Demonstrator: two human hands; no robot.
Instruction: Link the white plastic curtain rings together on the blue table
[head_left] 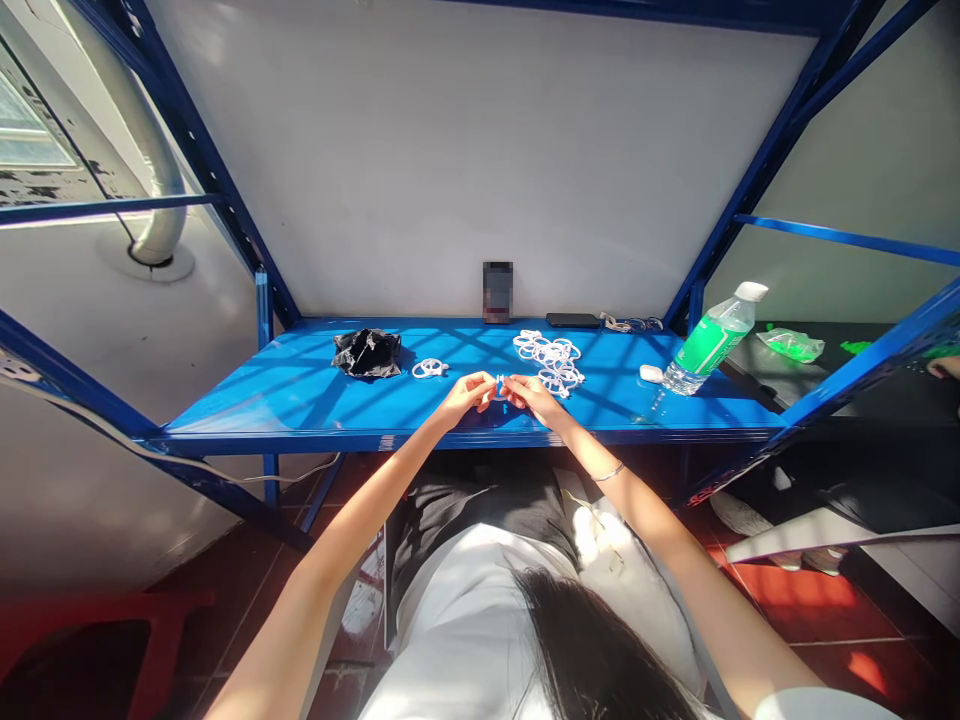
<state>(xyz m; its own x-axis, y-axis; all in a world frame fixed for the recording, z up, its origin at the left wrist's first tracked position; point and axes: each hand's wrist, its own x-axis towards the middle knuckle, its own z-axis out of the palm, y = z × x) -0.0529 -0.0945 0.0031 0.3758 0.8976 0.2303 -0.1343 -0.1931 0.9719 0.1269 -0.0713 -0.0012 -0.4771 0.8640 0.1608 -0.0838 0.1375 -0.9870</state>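
Note:
Close together near the front edge of the blue table (pixel 300 395), my left hand (pixel 472 394) and my right hand (pixel 531 394) pinch a small white ring-like piece (pixel 501 381) between them. The fingers mostly cover it, so its full shape is hidden. A loose pile of white rings (pixel 551 355) lies just beyond my right hand. Left of my left hand rests a smaller cluster of white rings (pixel 430 368). Beside that cluster sits a crumpled black plastic bag (pixel 367 353).
A phone-like dark device (pixel 497 292) leans against the back wall. Behind the pile are a flat black phone (pixel 573 320) and a coiled cable (pixel 634 324). A tilted bottle (pixel 712 342) and small white case (pixel 651 374) stand right. Blue frame posts (pixel 739 225) flank the table.

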